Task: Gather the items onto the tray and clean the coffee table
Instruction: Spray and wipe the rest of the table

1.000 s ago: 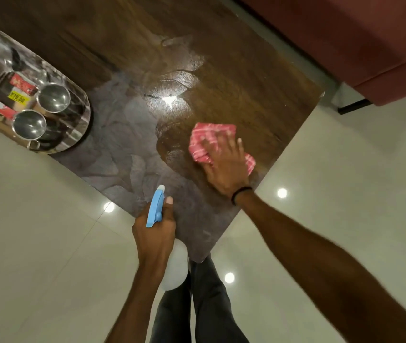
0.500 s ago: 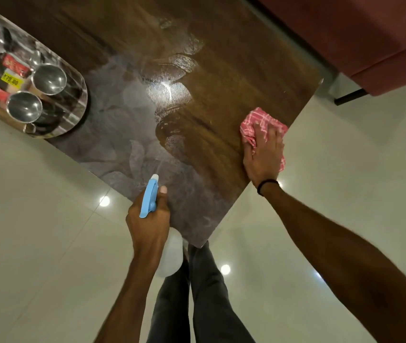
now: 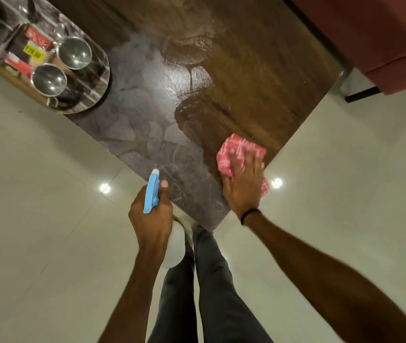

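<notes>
The dark wooden coffee table (image 3: 259,78) fills the upper middle of the head view, with wet streaks and a dull misted patch on its near half. My right hand (image 3: 244,184) presses a pink checked cloth (image 3: 231,154) flat on the table near its right edge, close to the near corner. My left hand (image 3: 151,214) grips a spray bottle (image 3: 152,191) with a blue head and a white body, held over the near edge. A shiny steel tray (image 3: 98,95) sits at the far left and holds two steel cups (image 3: 73,53) and some packets.
A dark red sofa (image 3: 375,33) stands beyond the table at the upper right, on a black leg. Pale glossy floor tiles (image 3: 48,219) surround the table. My legs in dark trousers (image 3: 212,280) stand at the table's near corner.
My right hand has slid the cloth from mid-table out to the right edge, then back toward the near corner. The left hand has kept the spray bottle almost still.
</notes>
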A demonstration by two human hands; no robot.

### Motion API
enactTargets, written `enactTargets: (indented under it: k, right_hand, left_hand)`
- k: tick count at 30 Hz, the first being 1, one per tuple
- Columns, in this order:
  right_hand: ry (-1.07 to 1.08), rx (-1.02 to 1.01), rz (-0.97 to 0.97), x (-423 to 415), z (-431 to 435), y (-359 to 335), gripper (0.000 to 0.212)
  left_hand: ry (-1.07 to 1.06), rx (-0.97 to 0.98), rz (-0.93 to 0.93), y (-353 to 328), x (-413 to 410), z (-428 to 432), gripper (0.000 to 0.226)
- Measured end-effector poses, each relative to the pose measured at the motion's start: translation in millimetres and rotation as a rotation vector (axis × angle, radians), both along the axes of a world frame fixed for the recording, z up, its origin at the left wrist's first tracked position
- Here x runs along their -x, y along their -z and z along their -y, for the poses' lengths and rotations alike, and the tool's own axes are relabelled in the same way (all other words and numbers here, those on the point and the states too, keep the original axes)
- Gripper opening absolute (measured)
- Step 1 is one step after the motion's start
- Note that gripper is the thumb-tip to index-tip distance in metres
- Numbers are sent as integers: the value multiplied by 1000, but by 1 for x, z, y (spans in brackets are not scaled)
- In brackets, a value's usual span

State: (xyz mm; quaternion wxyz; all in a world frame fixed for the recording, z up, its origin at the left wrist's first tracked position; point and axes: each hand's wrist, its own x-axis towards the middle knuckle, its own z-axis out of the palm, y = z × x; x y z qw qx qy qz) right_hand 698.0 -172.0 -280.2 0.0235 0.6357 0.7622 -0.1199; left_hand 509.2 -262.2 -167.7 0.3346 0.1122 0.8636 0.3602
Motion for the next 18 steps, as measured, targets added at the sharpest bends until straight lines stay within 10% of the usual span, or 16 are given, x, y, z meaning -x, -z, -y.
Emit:
enactTargets:
  k: [5,12,18]
  right_hand:
    - [-558,151,-68,69,56,2,75]
    - [-150,66,-1,60,46,-1,76]
    - [-670,124,-76,132,35,3,73]
  left_hand:
    - [-30,-17,-19,-5,12,6,27]
    - [-79,-18,-47,-8,27,8,21]
    - [-112,-68,-69,-4,38,9,25]
